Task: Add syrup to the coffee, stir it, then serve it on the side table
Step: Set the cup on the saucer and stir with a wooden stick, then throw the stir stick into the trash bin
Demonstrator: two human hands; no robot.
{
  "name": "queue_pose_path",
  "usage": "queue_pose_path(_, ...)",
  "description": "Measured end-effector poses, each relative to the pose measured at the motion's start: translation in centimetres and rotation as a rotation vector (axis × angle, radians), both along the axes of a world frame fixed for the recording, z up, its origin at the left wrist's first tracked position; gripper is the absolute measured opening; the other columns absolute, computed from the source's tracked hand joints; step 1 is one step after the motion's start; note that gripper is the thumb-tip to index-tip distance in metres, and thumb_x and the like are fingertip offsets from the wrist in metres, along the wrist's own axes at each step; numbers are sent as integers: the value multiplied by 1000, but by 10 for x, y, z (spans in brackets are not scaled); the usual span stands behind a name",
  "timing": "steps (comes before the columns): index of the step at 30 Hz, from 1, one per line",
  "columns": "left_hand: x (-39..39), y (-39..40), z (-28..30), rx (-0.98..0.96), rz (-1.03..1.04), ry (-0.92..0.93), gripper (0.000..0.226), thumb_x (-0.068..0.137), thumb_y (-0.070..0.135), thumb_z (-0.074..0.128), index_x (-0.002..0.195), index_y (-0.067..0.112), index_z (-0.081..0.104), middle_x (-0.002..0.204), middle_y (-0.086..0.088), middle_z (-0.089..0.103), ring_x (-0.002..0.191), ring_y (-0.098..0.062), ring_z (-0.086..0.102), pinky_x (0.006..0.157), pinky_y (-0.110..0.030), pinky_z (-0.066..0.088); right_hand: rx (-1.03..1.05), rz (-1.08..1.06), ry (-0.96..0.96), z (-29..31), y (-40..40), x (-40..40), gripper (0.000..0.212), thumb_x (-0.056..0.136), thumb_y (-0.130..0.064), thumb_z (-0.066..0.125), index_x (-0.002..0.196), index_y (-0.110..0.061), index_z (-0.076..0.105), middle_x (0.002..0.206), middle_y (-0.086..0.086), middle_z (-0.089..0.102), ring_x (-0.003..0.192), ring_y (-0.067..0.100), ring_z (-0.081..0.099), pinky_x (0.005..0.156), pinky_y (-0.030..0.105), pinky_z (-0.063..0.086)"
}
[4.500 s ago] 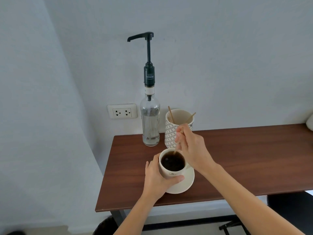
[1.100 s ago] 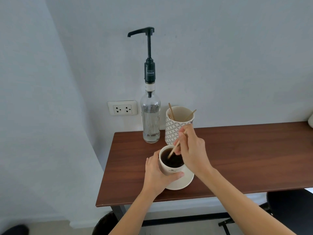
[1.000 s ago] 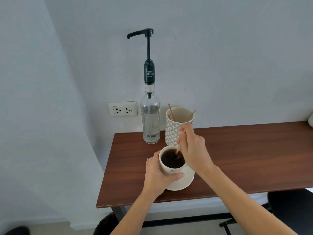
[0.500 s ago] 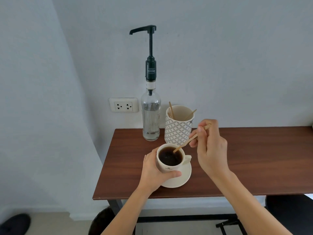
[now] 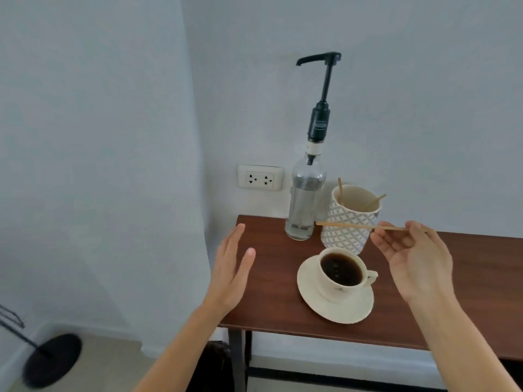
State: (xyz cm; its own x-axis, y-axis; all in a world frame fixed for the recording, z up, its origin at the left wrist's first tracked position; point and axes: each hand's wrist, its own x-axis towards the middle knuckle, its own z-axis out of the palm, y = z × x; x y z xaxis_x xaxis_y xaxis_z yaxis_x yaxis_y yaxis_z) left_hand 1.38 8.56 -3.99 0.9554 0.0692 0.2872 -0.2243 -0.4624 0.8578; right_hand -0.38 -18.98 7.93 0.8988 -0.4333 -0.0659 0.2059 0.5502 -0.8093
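A white cup (image 5: 336, 288) of dark coffee stands on a white saucer (image 5: 311, 299) near the front left of the brown table (image 5: 467, 292). Behind it is a clear glass syrup bottle (image 5: 304, 205) with a tall black pump. My right hand (image 5: 416, 258) hovers to the right of the cup and pinches a thin wooden stir stick (image 5: 348, 225), held level above the cup. My left hand (image 5: 232, 271) is off the cup, open with its fingers spread, over the table's left edge.
A patterned white holder (image 5: 349, 227) with a few wooden sticks stands beside the bottle. A wall socket (image 5: 260, 181) is on the wall to the left. On the floor at lower left is a dark round base (image 5: 51, 360). A dark object sits under the table.
My right hand lifted the stir stick out of the coffee and moved it up and right. My left hand let go of the cup and moved left. The view swung left.
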Motion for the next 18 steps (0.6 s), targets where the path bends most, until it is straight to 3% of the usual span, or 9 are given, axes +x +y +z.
queue_pose_path(4, 21, 109, -19, 127, 179, -37, 74, 96, 58, 25, 157, 15, 23, 164, -3, 24, 153, -17, 19, 124, -51, 21, 23, 37, 1, -13, 90, -17, 25, 108, -14, 36, 91, -10, 54, 75, 12, 76, 69, 24, 76, 62, 31, 64)
queue_pose_path(8, 54, 198, -36, 321, 252, 39, 58, 107, 37, 32, 158, 15, 17, 168, -4, 7, 155, -24, 6, 121, -60, 17, -109, 38, 31, -53, 203, -31, 20, 107, -18, 37, 95, -10, 52, 82, 18, 76, 70, 27, 76, 66, 34, 65)
queue_pose_path(10, 70, 224, -43, 435, 233, 57, 58, 107, 35, 31, 159, 17, 13, 169, -3, -3, 156, -25, -1, 122, -61, 13, -261, 22, 47, -78, 254, -39, 20, 107, -16, 38, 95, -8, 52, 87, 22, 74, 72, 30, 77, 69, 36, 66)
queue_pose_path(12, 84, 242, -55, 571, 209, 40, 60, 107, 34, 31, 160, 18, 7, 168, -6, -11, 155, -28, -7, 122, -62, 13, -480, 16, 38, -107, 297, -46, 20, 105, -17, 40, 94, -10, 55, 88, 15, 75, 77, 28, 77, 73, 35, 65)
queue_pose_path(16, 104, 254, -88, 728, 194, -35, 66, 106, 35, 32, 159, 16, -1, 167, -15, -13, 154, -35, -10, 118, -68, 10, -869, 139, 59, -182, 351, -52, 15, 99, -22, 45, 94, -25, 59, 93, -14, 74, 84, 4, 75, 76, 17, 58)
queue_pose_path(18, 113, 254, -101, 721, 205, -85, 65, 107, 35, 33, 159, 16, -1, 166, -16, -10, 153, -37, -9, 117, -68, 6, -1045, 204, 131, -231, 359, -46, 16, 101, -20, 47, 97, -27, 61, 86, -14, 75, 85, -1, 73, 75, 16, 56)
